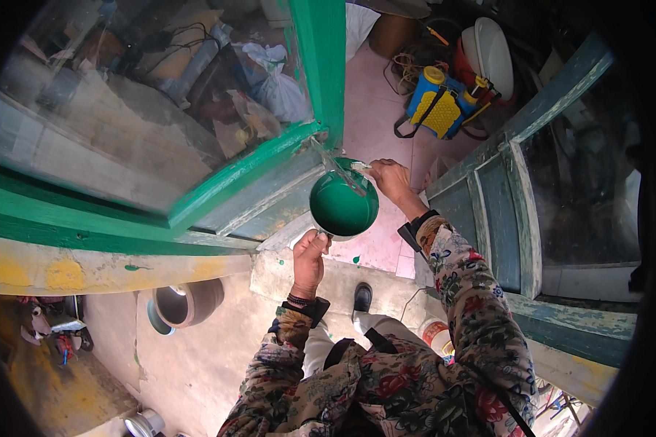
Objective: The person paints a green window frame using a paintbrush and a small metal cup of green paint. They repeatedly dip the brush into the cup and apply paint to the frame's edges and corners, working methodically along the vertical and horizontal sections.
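Just below the middle of the view, my left hand grips the near side of a round cup, with green paint inside. My right hand is closed on a small paintbrush, whose green-coated end lies at the cup's far rim. A thin, shiny strip slants from the door edge over the cup; its kind is unclear. Left of the cup stands a glazed door, its upper frame bright green and its lower panel worn grey-blue.
A second worn door leaf stands at right. Beyond the doorway sit a blue-and-yellow backpack sprayer and a white basin. A concrete sill crosses before my feet. A clay pot stands at left, a red-and-white bucket at right.
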{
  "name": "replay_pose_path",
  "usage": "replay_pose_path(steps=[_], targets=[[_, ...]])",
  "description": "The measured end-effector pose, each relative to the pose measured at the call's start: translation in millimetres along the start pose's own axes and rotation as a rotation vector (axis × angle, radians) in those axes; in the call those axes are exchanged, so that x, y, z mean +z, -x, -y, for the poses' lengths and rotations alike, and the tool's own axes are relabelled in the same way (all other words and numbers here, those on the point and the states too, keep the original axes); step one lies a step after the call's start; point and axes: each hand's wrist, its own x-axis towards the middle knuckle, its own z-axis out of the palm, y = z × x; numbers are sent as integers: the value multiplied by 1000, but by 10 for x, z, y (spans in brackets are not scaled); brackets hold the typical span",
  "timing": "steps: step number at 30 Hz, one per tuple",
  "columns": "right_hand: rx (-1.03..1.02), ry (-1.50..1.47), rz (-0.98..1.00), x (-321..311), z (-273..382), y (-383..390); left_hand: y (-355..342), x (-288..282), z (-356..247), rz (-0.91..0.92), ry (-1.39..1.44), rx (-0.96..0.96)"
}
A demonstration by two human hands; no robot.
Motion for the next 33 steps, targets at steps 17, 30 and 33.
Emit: replay_pose_path(steps=[17, 30, 33], targets=[[-77, -258, -498, -257, -70, -102, -19, 1, -3, -21, -52, -20], [-89, -155, -606, -447, 106, -3, -43, 31, -6, -35, -39, -43], [-279, 7, -434, -489, 190, -19, -48, 47, 0, -46, -29, -39]])
